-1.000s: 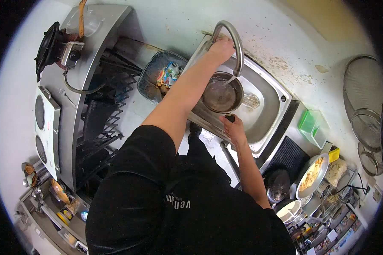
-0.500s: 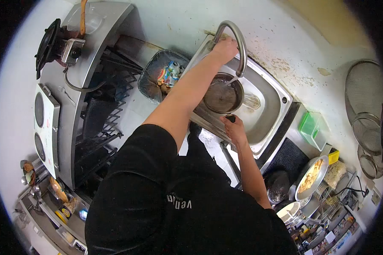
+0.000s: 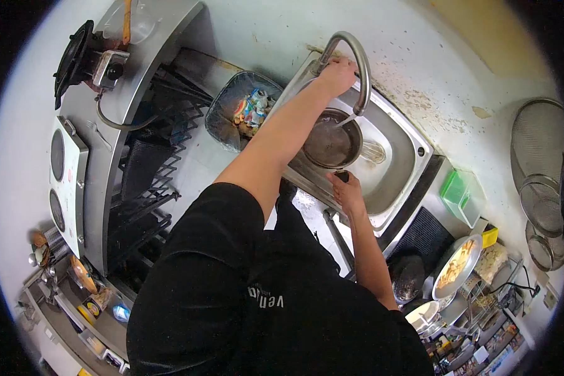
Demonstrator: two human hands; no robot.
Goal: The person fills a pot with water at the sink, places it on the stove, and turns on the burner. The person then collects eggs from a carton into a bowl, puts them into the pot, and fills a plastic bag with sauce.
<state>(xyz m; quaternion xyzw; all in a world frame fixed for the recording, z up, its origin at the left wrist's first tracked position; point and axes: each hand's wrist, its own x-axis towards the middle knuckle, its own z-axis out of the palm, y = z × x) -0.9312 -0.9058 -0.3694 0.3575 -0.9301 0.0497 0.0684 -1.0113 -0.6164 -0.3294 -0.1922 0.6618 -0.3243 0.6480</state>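
My right hand (image 3: 349, 193) is closed round the dark handle of a metal pan (image 3: 332, 139), which is held over the near left part of the steel sink (image 3: 391, 195). Water runs from the curved faucet (image 3: 364, 81) into the pan, and some liquid shows inside it. At the base of the faucet, my left hand (image 3: 338, 75) has its fingers curled on the fixture; the part under them is hidden. A wire whisk (image 3: 374, 152) lies in the basin, just right of the pan.
A lined bin (image 3: 222, 119) with waste stands left of the sink. Further left are a burner (image 3: 75, 66) and a white double hotplate (image 3: 74, 188). To the right are a green container (image 3: 455, 191), a black mat (image 3: 422, 237) and a pan of food (image 3: 457, 268). Strainers (image 3: 539, 150) hang on the wall.
The view has shifted slightly, so the sink and its surroundings sit a little further right. Both hands keep their places on the faucet and the pan handle, and water still runs.
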